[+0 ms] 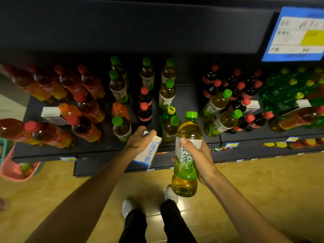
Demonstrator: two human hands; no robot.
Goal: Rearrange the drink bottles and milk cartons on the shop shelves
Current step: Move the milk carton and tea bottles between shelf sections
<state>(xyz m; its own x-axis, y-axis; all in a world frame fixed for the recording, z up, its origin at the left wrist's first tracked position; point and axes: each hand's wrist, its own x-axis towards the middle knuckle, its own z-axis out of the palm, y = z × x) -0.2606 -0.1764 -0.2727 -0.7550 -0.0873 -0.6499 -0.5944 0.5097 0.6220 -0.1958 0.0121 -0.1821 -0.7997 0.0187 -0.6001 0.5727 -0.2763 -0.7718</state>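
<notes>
The left hand [139, 138] grips the top of a white-and-blue milk carton [148, 152], fingers curled over it, holding it at the near edge of the dark shelf [189, 95], just in front of a green-capped bottle and right beside the tea bottle [186, 153] in the other hand. The right hand [199, 157] is wrapped round the label of that tea bottle, holding it upright in the air, near of the shelf edge. On the shelf stand red-capped bottles [87, 109] to the left and colas [245, 102] to the right, with a pink basket [15, 171] far left below.
</notes>
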